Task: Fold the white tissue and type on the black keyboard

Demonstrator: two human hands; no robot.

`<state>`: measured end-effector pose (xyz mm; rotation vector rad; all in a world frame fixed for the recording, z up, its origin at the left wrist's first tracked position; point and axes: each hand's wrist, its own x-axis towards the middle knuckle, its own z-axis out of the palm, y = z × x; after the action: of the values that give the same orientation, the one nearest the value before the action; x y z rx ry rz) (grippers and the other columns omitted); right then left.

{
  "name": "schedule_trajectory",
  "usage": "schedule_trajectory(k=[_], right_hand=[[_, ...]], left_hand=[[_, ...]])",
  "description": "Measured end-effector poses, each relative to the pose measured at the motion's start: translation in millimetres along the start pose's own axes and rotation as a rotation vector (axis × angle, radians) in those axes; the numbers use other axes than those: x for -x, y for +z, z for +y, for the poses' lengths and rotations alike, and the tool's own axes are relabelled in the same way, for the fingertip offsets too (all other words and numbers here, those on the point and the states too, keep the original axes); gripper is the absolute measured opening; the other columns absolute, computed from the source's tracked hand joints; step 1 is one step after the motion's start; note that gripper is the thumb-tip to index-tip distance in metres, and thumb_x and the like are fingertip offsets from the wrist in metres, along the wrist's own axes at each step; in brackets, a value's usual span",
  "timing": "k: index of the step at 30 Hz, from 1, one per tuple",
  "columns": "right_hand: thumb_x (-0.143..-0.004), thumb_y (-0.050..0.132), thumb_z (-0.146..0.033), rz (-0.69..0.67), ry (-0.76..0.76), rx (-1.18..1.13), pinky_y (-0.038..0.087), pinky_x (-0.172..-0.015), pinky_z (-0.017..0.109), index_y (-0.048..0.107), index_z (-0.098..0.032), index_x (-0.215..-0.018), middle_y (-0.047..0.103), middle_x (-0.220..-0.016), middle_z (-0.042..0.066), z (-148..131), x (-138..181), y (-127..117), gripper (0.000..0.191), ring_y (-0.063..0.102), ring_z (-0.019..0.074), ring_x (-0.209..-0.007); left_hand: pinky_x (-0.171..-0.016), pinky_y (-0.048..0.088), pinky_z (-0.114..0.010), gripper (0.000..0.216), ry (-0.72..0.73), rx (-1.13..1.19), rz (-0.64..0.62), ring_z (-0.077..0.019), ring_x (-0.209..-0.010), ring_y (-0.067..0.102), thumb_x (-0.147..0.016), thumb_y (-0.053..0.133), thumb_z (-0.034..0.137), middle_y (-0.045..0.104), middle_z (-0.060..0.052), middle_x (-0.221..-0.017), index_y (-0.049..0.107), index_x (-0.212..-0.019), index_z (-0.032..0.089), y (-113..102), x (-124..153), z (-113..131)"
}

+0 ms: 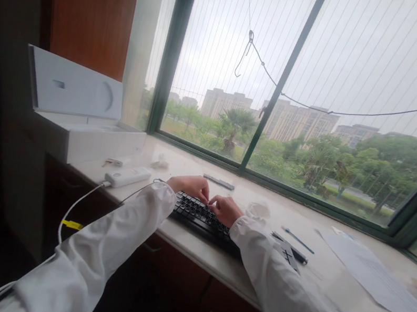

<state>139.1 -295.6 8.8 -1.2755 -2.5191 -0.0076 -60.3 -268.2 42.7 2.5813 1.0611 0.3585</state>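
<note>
A black keyboard (198, 215) lies on the pale stone windowsill (214, 263). My left hand (191, 186) rests on its far left keys, fingers curled down onto them. Close beside it, my right hand (225, 209) sits over the middle keys, fingers bent and touching the keys. Neither hand holds anything. Both arms wear white sleeves.
An open white box (78, 123) stands at the left end of the sill. A white power bank (127, 176) with a white cable lies before it. Pens (296, 240), crumpled tissue (259, 210) and a paper sheet (376, 277) lie to the right. A barred window (284, 83) rises behind.
</note>
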Motion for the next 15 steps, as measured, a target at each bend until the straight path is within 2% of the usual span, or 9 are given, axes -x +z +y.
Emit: schedule_trajectory(k=[5,11,15], right_hand=[[-0.085,0.056,-0.027,0.017,0.017,-0.024,0.038,-0.063,0.025,0.074,-0.022,-0.093,0.066,-0.062,0.0,2.8,0.9,4.3,0.02,0.058,0.0134,-0.061],[-0.081,0.062,-0.036,0.028,0.148,-0.089,0.038,-0.061,0.025,0.078,-0.021,-0.088,0.067,-0.065,0.001,2.9,-1.0,2.7,0.023,0.056,0.0128,-0.063],[-0.079,0.064,-0.037,0.016,0.183,-0.1,0.038,-0.061,0.025,0.079,-0.022,-0.088,0.067,-0.067,0.002,2.2,-4.8,0.6,0.023,0.057,0.013,-0.064]], left_hand=[[-0.064,0.042,-0.02,0.021,0.03,-0.009,0.028,-0.0127,-0.071,0.064,-0.074,0.073,0.035,0.075,-0.002,-0.079,0.079,-0.087,0.02,6.4,-0.2,0.5],[-0.067,0.043,-0.02,0.019,0.071,0.001,0.08,-0.0122,-0.069,0.064,-0.072,0.076,0.035,0.075,-0.001,-0.077,0.079,-0.085,0.021,11.3,-0.4,-2.6],[-0.065,0.043,-0.021,0.019,0.122,-0.041,0.098,-0.0123,-0.066,0.063,-0.068,0.079,0.036,0.075,0.0,-0.076,0.079,-0.082,0.023,13.4,-0.5,-3.2]])
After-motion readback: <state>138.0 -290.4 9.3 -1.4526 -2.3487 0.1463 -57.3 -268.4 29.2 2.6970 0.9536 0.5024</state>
